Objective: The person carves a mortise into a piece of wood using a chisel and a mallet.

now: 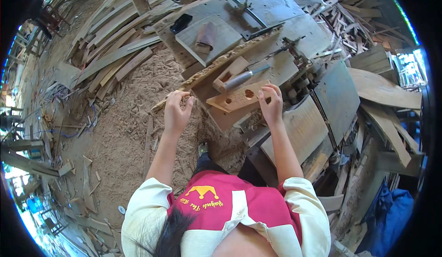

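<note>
My left hand [178, 107] has its fingers curled at a long rough-edged wooden strip [239, 46], which runs diagonally across the work surface. My right hand [270, 101] is raised with curved, parted fingers at the right end of a short wooden board with two holes [237, 97]; whether the fingertips touch it I cannot tell. Just behind that board lies a tool with a thick cylindrical handle and metal blade [239, 77], beside a notched wooden block [223, 76].
The machine table [313, 36] carries a wooden slab [186, 43] with a brown roll [206, 38] and a black object [181, 22]. Offcut planks [115, 59] pile at left and right [382, 86]. Sawdust [115, 132] covers the ground. A blue tarp [386, 215] lies at lower right.
</note>
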`<state>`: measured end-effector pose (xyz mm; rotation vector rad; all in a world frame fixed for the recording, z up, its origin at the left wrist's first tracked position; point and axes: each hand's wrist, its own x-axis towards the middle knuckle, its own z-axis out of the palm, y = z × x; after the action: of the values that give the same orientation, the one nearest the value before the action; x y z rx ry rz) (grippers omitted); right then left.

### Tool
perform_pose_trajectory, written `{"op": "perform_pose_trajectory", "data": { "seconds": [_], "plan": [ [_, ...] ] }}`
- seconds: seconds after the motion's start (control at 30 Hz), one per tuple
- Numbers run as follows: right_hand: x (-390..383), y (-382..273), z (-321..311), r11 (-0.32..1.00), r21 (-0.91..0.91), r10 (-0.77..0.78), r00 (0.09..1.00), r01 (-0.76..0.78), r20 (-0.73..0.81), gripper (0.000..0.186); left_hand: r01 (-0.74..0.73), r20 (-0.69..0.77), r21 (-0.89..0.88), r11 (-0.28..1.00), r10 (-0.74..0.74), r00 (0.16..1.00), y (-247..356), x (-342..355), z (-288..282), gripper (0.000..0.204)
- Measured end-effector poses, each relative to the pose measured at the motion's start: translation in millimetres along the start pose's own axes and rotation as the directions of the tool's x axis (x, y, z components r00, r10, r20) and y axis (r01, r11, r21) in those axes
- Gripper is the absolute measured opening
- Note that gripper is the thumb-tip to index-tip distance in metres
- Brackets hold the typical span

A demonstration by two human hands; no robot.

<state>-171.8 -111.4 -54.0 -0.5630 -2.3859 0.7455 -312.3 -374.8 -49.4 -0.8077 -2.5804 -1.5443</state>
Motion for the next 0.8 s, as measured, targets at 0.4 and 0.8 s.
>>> {"op": "perform_pose_trajectory", "data": {
  "seconds": [0.4, 0.8],
  "plan": [
    [-134.2, 74.3, -45.6, 0.883, -0.137, 0.422, 0.887, -0.449, -0.189, 0.024, -0.157, 0.287, 0.333, 0.930, 0.059, 0.956, 27.0, -17.2, 95.3, 0.110],
    [-129.0, 52.0, -44.8, 0.835, 0.081, 0.549, 0.815, -0.544, -0.187, 0.025, -0.219, 0.417, 0.339, 0.915, 0.062, 0.907, 47.1, -24.6, 91.0, 0.112]
  ]
}}
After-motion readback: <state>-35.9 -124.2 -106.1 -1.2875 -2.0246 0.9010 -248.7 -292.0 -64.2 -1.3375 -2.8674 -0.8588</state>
